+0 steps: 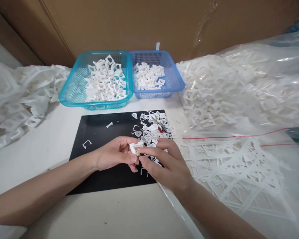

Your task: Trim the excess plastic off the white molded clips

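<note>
Over a black mat [99, 179], my left hand [117, 153] grips a small white plastic part [134, 148] between thumb and fingers. My right hand [168, 162] meets the same part from the right, its index finger and thumb pressed against the part's edge. Behind my right hand, small white scraps [149, 129] are heaped on the mat's right side. A cutting tool with a red piece on it [161, 127] lies among them. Two more thin scraps, one of them a bracket shape [87, 144], rest on the mat's left half.
A teal basket [72, 96] and a blue basket [175, 78], both with white parts, stand behind the mat. Clear bags of white parts [214, 86] fill the right. More white parts [35, 89] are piled left. Thin white frames [234, 176] lie at the lower right.
</note>
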`<state>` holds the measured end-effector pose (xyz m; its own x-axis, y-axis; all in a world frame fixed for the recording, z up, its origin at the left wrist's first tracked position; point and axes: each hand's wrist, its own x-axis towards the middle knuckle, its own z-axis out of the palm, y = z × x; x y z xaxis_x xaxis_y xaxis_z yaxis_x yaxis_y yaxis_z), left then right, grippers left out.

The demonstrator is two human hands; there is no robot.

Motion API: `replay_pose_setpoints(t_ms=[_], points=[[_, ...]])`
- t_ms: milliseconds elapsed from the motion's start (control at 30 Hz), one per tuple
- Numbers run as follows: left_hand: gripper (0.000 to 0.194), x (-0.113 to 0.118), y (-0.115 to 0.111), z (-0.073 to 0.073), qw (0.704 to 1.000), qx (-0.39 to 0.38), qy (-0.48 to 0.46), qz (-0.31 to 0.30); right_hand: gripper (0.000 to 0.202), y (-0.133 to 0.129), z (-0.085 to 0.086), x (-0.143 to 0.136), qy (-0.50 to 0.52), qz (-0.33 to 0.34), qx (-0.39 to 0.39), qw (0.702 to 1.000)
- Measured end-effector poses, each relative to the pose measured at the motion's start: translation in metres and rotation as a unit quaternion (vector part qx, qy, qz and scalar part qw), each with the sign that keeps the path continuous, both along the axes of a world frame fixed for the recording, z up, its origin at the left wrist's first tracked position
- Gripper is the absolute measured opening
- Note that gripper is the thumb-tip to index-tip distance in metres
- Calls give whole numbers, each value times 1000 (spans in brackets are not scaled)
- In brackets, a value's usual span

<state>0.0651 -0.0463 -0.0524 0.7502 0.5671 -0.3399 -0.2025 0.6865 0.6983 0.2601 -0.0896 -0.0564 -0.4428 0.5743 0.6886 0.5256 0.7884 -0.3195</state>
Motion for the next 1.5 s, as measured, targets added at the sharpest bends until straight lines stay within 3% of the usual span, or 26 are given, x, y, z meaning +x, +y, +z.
replay_pose_setpoints(t_ms=[67, 133, 233, 333, 633, 933, 1033, 1133, 1200, 1333, 1500], points=[[29, 0, -1, 0, 1000, 1, 3, 8, 20, -1, 5, -2, 16, -5, -28, 999], [29, 0, -2, 0, 1000, 0, 7, 14, 21, 0, 11, -1, 67, 13, -108, 992], [31, 0, -2, 0, 1000, -2, 10, 13, 16, 4, 20, 4, 171, 61, -273, 945], [32, -1, -2, 0, 1000, -4, 10, 7, 11, 6, 23, 9, 215, 91, -371, 899], [31, -1, -2, 1, 1000, -9, 8, -3, 10, 5, 20, 10, 230, 98, -421, 872], [32, -1, -1, -1, 1000, -6, 3, -4, 10, 6, 23, 10, 224, 100, -381, 892], [30, 0, 0, 0, 1000, -1, 5, -2, 16, 4, 23, 7, 178, 94, -294, 934], [29, 1, -1, 1, 1000, 3, 5, 0, 22, 1, 16, 3, 80, 46, -160, 983], [28, 1, -2, 1, 1000, 5, 3, 5, 23, -1, 8, 1, 37, 12, -72, 997], [30, 2, -4, 1, 1000, 5, 2, 19, 24, -2, 2, 0, 26, -30, -6, 999], [33, 2, -3, 2, 1000, 0, -6, 16, 27, 7, 10, 9, 44, -102, 2, 994]])
